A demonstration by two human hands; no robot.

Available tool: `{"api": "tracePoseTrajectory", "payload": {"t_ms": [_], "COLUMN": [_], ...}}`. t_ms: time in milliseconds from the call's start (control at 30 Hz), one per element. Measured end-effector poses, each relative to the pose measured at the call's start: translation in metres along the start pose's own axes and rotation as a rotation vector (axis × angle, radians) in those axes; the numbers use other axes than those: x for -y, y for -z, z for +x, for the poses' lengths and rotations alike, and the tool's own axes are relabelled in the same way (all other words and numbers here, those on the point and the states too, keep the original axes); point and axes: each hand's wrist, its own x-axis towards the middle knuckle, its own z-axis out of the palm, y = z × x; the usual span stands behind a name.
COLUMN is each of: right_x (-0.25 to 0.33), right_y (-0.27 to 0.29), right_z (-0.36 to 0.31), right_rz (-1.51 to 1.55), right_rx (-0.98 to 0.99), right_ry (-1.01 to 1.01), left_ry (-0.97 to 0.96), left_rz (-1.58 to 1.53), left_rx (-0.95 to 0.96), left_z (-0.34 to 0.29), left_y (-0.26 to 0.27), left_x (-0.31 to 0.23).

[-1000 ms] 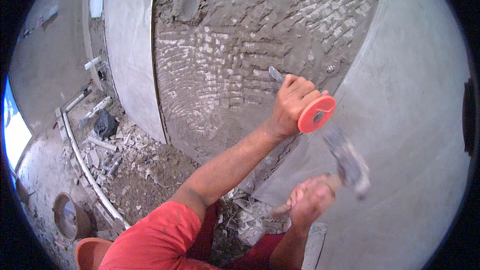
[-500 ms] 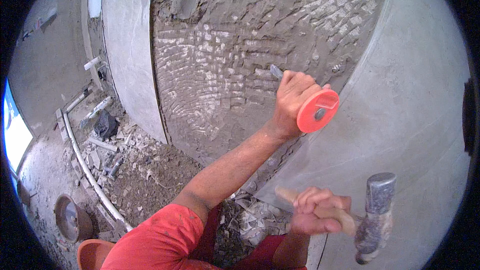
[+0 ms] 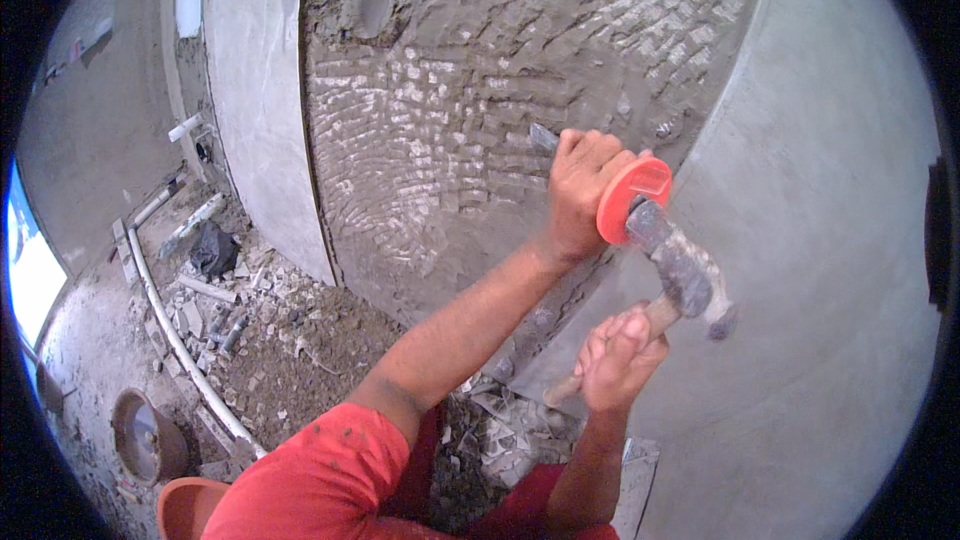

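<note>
Against the wall (image 3: 430, 140), the left hand (image 3: 585, 190) grips a chisel (image 3: 545, 136) behind its red guard (image 3: 632, 198). Just below, the right hand (image 3: 620, 360) clasps the hammer (image 3: 680, 265), head meeting the guard: chipping stroke landing. Next likely calls for another square swing.

The floor (image 3: 120, 340) fills the lower left of the frame, dusty and bare. On it lie broken rubble (image 3: 300, 340) at the wall's foot, a long white pipe (image 3: 180, 345), a dark crumpled bag (image 3: 212, 248) and a round pan (image 3: 145, 437).
</note>
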Motion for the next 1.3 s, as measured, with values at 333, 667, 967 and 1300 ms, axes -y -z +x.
{"api": "tracePoseTrajectory", "payload": {"t_ms": [333,667,967,1300], "right_x": [0.048,0.027,0.060,0.068], "right_y": [-0.028,-0.017,-0.006,-0.017], "right_z": [0.016,0.018,0.007,0.010], "right_rz": [0.472,0.180,0.654,0.707], "right_rx": [-0.078,-0.169,-0.247,-0.068], "right_ry": [-0.148,0.227,-0.170,-0.089], "left_ry": [-0.033,-0.017,-0.031,-0.027], "left_rz": [0.016,0.061,0.079,0.066], "left_rx": [0.046,0.047,0.009,0.006], "left_z": [-0.006,-0.004,-0.007,-0.008], "left_y": [-0.001,-0.011,-0.005,0.013], "left_x": [0.002,-0.003,0.001,0.013]}}
